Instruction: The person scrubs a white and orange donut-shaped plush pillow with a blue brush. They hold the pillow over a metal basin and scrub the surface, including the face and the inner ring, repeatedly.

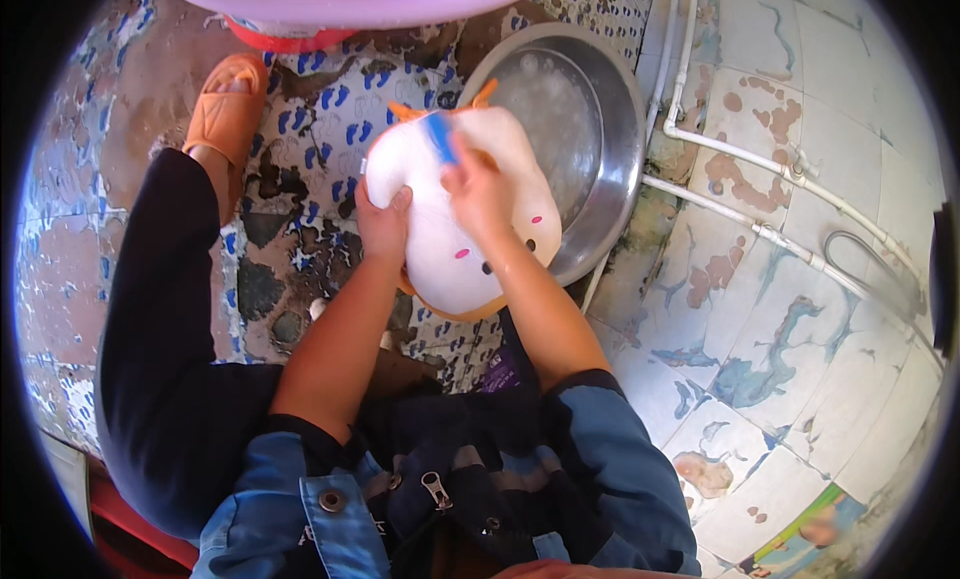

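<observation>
A white plush toy (432, 241) with orange edges, dark eyes and pink cheeks is held in front of me, its face toward my body. My left hand (383, 222) grips its left side, thumb on the white front. My right hand (476, 191) is closed round a blue brush (439, 137) and presses it on the upper part of the white cloth. The brush is blurred, and its bristles are hidden. Just beyond and to the right stands a metal basin (619, 169) with sudsy water; the toy overlaps its near left rim.
A large pink basin (370, 1) stands at the top, above a red object (285, 39). Wet floor covering (330, 109) with blue footprint marks spreads below. White pipes (735, 154) run along the tiled wall on the right. My foot in an orange slipper (222, 119) is at left.
</observation>
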Demonstrator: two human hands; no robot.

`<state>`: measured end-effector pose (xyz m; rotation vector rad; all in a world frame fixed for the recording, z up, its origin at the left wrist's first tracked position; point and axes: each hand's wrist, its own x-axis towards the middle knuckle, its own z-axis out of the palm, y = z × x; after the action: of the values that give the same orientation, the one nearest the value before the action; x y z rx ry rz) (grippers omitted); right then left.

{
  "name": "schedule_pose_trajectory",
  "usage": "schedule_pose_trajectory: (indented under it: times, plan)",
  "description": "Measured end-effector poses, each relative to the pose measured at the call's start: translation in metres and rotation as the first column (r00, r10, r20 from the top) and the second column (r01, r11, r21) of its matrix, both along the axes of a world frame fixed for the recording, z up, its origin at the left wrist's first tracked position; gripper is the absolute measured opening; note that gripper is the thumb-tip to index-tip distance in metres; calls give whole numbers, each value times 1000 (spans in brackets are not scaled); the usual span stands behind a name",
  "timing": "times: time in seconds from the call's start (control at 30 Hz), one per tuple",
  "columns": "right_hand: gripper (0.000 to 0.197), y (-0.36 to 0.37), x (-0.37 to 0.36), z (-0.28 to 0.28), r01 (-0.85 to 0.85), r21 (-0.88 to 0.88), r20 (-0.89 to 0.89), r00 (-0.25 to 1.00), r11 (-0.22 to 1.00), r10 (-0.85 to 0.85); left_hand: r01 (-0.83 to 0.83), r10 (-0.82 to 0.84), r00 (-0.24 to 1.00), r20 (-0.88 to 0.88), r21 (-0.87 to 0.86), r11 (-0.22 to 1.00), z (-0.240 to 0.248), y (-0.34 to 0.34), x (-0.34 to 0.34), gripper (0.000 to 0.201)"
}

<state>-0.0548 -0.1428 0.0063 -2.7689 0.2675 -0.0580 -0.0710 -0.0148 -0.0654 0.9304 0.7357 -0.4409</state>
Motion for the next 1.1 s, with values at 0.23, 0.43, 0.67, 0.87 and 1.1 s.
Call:
schedule_pose_trajectory:
  times: [0.23,0.43,0.67,0.87,1.1]
  plan:
    - [46,-47,36,16,220,-345,-266,909,912,-320,10,-17,999,-51,-146,989,24,11,16,52]
    - [46,37,-25,35,-82,-29,-255,964,996,72,-83,-67,968,-241,-562,823,-9,19,14,47]
    - [50,35,-95,105,-260,41,-474,845,965,248,-90,8,973,-231,-345,934,9,11,18,46]
    - [39,48,28,39,-35,-46,-345,938,998,17,-50,-4,988,-153,-351,935,14,5,25,36]
    - [47,1,-108,92,-4,3,-320,947,1000,4,-103,58,977,-205,-214,971,10,7,34,36]
